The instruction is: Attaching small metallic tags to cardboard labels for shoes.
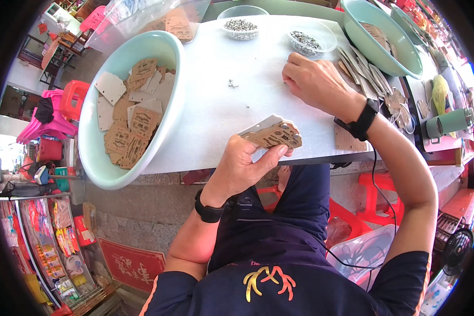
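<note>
My left hand (243,164) pinches a small stack of brown printed cardboard cards (279,135) with pale backs, held above the table's near edge. My right hand (312,79) is farther off, low over the white tabletop (205,105), its fingers curled together. Whatever those fingertips hold is hidden. Just beyond that hand stands a clear round tub (326,39) with small dark and silvery metal pieces. A second clear tub (243,15) of shiny metal pieces sits to its left. A few loose metal bits (233,84) lie mid-table.
On the left a pale green basin (175,100) holds many cards. Layered cards (361,68) lie right of my right hand, below another green basin (408,66). A clear plastic box (116,31) stands far left. A cable (378,181) hangs beside my right arm.
</note>
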The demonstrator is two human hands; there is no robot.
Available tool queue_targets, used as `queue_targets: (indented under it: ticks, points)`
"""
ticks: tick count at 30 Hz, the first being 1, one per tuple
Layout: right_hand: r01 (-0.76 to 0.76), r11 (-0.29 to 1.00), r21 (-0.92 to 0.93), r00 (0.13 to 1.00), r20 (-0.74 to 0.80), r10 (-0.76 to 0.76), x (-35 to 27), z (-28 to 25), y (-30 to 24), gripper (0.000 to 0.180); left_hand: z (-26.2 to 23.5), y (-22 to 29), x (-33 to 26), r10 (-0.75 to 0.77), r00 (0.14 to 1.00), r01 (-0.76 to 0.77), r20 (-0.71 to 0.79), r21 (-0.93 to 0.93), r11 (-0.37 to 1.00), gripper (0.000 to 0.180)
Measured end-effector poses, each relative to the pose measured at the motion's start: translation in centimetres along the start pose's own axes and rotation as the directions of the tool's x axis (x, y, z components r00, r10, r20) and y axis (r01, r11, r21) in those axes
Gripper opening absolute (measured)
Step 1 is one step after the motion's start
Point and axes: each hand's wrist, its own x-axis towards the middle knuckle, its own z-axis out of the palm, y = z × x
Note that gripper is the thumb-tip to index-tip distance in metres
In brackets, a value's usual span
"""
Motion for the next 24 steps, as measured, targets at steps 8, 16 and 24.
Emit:
queue_targets:
  ticks: [8, 16, 24]
  points:
    - [-0.056, 0.998, -0.032, 0.998, -0.009, 0.056, 0.4, -0.1, 0.5, 0.006, 0.1, -0.2, 0.0, 0.029, 0.999, -0.029, -0.022, -0.026, 0.999, 0.024]
    - [-0.056, 0.996, 0.069, 0.997, -0.047, 0.059, 0.3, -1.9, 1.5, 0.007, -0.1, -0.3, 0.0, 0.049, 0.999, -0.049, 0.001, -0.021, 0.999, 0.024]
    - [-0.039, 0.988, 0.15, 0.988, 0.155, 0.016, 0.7, -3.1, 1.0, 0.011, -0.3, -0.4, 0.0, 0.051, 0.999, -0.051, 0.001, -0.007, 0.999, 0.023]
